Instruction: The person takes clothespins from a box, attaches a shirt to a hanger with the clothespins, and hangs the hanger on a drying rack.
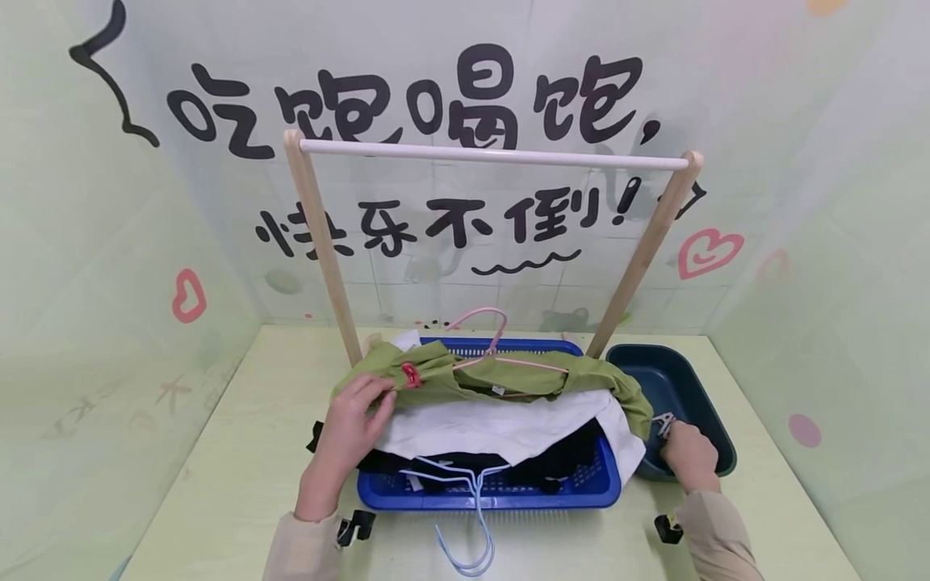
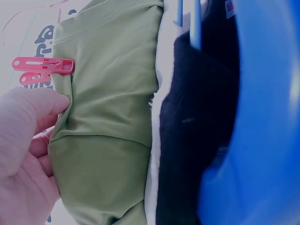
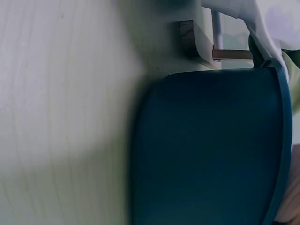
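A green garment (image 1: 523, 375) lies across the laundry pile on a pink hanger (image 1: 494, 349). Its cloth is pinched by my left hand (image 1: 354, 415), thumb in front and fingers behind in the left wrist view. Just beside that thumb, a red clothespin (image 2: 44, 68) grips the garment's edge. My right hand (image 1: 692, 456) is over the dark teal bin (image 1: 697, 375), pinching a greyish clothespin (image 1: 663, 423). In the right wrist view the bin's wall (image 3: 211, 145) hides most of that hand.
Under the green garment, a white garment (image 1: 465, 424) and black clothes (image 1: 574, 448) fill a blue basket (image 1: 494, 500). Blue hangers (image 1: 475, 484) hang over its front rim. Behind stands a wooden rack with a white rod (image 1: 494, 153).
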Demonstrator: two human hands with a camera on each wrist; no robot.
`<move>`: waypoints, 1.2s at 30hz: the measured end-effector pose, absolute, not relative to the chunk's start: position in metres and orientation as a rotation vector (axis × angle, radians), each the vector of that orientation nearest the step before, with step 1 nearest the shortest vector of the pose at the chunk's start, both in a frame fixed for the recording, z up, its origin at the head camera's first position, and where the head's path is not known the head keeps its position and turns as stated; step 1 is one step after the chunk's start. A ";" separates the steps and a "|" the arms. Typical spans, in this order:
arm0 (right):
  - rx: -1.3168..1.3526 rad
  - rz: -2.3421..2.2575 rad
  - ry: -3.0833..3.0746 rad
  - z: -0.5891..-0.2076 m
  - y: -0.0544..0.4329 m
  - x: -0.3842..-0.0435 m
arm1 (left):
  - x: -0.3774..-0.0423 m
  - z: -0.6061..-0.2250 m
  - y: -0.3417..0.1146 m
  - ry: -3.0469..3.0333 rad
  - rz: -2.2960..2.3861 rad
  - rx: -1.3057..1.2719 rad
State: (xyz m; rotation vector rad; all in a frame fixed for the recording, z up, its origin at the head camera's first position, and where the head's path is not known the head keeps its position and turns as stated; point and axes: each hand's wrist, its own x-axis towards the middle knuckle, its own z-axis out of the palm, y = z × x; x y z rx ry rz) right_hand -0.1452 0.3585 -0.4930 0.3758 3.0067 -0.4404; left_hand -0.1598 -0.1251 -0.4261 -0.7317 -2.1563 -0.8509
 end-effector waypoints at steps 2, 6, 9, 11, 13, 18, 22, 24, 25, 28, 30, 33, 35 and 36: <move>0.422 -0.430 2.998 -0.492 0.359 -0.143 | -0.160 -0.426 -0.125 -2.154 -0.853 -0.738; 0.446 -0.420 2.990 -0.491 0.360 -0.141 | -0.161 -0.426 -0.125 -2.148 -0.852 -0.749; 0.451 -0.428 2.983 -0.492 0.360 -0.142 | -0.162 -0.426 -0.125 -2.142 -0.849 -0.752; 0.456 -0.441 2.979 -0.494 0.361 -0.142 | -0.162 -0.426 -0.125 -2.139 -0.851 -0.754; 0.468 -0.452 2.970 -0.496 0.362 -0.143 | -0.161 -0.426 -0.125 -2.140 -0.853 -0.755; 0.495 -0.476 2.964 -0.494 0.364 -0.143 | -0.161 -0.427 -0.124 -2.148 -0.856 -0.753; 0.501 -0.477 2.967 -0.489 0.363 -0.142 | -0.161 -0.427 -0.125 -2.150 -0.857 -0.748; 0.499 -0.481 2.965 -0.486 0.363 -0.141 | -0.161 -0.427 -0.125 -2.152 -0.858 -0.745; 0.496 -0.484 2.966 -0.485 0.363 -0.140 | -0.161 -0.427 -0.125 -2.152 -0.857 -0.744; 0.488 -0.510 2.980 -0.484 0.364 -0.139 | -0.161 -0.428 -0.126 -2.154 -0.855 -0.740; 0.470 -0.532 3.004 -0.483 0.365 -0.139 | -0.161 -0.428 -0.126 -2.158 -0.854 -0.737; 0.444 -0.579 3.054 -0.484 0.366 -0.138 | -0.161 -0.428 -0.126 -2.160 -0.857 -0.735; 0.436 -0.621 3.093 -0.485 0.365 -0.137 | -0.161 -0.429 -0.126 -2.159 -0.860 -0.735; 0.435 -0.650 3.114 -0.485 0.365 -0.136 | -0.161 -0.429 -0.126 -2.157 -0.862 -0.735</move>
